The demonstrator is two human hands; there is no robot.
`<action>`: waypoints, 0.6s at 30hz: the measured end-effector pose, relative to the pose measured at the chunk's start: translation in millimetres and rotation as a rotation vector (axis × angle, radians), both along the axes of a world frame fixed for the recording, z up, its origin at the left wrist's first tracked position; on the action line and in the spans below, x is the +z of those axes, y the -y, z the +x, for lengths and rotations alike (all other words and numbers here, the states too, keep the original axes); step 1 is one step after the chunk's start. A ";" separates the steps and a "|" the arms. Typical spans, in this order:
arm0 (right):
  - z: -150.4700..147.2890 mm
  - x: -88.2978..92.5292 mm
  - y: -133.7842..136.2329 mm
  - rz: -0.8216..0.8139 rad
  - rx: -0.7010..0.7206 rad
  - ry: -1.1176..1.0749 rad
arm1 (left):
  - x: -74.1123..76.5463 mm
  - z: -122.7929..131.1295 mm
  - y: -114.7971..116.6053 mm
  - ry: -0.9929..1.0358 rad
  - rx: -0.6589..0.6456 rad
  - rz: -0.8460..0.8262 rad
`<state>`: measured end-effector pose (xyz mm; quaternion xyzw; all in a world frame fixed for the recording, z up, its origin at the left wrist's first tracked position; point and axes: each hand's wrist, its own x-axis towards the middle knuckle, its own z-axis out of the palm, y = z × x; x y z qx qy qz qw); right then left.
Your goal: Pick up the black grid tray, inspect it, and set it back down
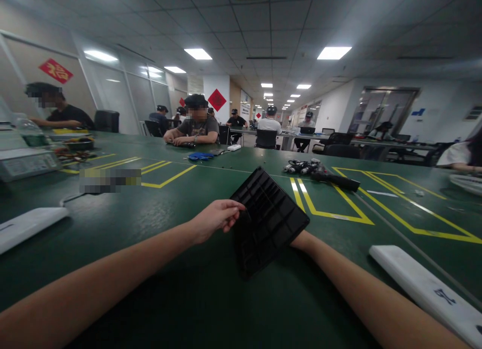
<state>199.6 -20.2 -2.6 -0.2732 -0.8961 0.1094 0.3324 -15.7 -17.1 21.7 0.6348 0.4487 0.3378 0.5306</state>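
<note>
A black plastic compartment tray (273,203), divided into several shallow cells, is held tilted above the table in front of me. Behind its lower right side is my right hand (300,239); the tray covers the fingers, and only the wrist area shows, supporting it. My left hand (216,219) is at the tray's left edge, with thumb and forefinger pinched together over the cells. Whatever lies between those fingertips, if anything, is too small to make out.
The green table (169,268) carries yellow tape outlines. A bundle of black cables (314,170) lies beyond the tray, blue gloves (202,156) farther left. White devices (425,288) flank my arms. A grey box (26,163) stands left; a person (198,125) sits opposite.
</note>
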 end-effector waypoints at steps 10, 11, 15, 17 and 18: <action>4.2 -5.0 -2.0 -0.102 -0.061 -0.013 | -4.6 -1.7 0.9 -0.551 -0.069 0.541; 4.8 -6.9 -3.1 -0.097 -0.055 -0.019 | -4.4 -1.8 1.2 -0.623 -0.071 0.622; 4.3 -12.1 -5.3 -0.103 -0.020 -0.052 | -2.2 -1.1 4.1 -0.866 -0.115 0.883; 3.0 -12.1 -4.3 -0.120 -0.026 -0.084 | -0.6 -0.8 5.9 -0.943 -0.140 0.954; 2.4 -11.5 -3.4 -0.130 -0.028 -0.102 | 0.3 -0.8 6.6 -0.967 -0.148 0.976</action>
